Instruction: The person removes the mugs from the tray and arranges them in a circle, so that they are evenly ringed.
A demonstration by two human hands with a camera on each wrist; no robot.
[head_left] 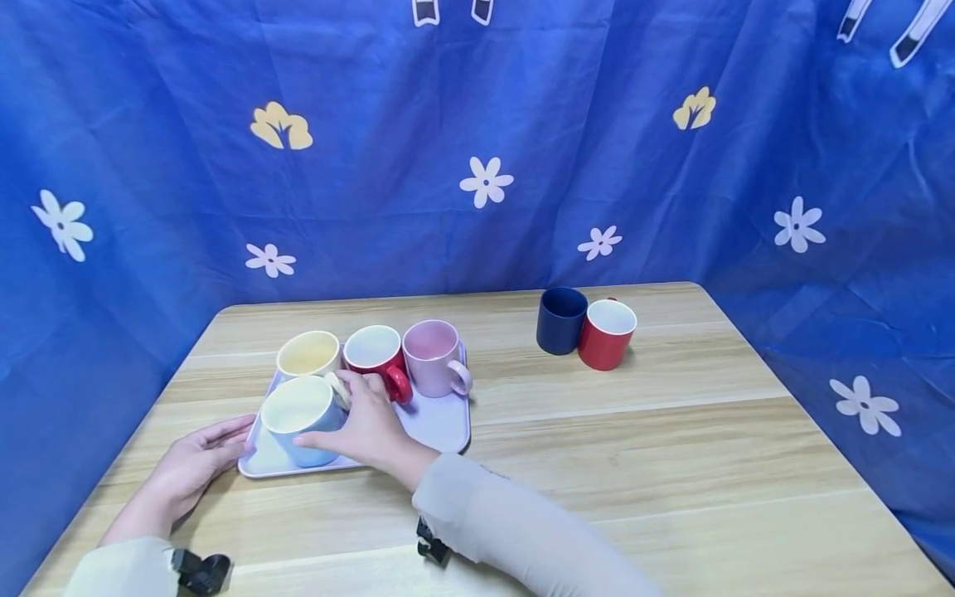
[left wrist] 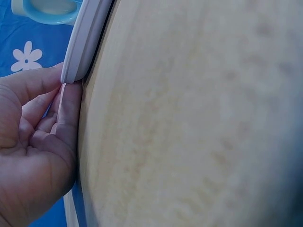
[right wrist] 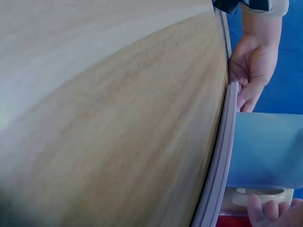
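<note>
My right hand holds a light blue mug with a pale inside, thumb against its near side and fingers by a cream handle. The mug stands on a lilac tray. At the tray's near left corner, my left hand pinches the rim, as the left wrist view shows with the thumb over the edge. Behind the blue mug are a pale yellow mug, a red mug with a white inside and a pink mug.
A dark blue mug and another red mug stand side by side on the wooden table, to the right of the tray. A blue curtain with printed flowers hangs behind and along the sides.
</note>
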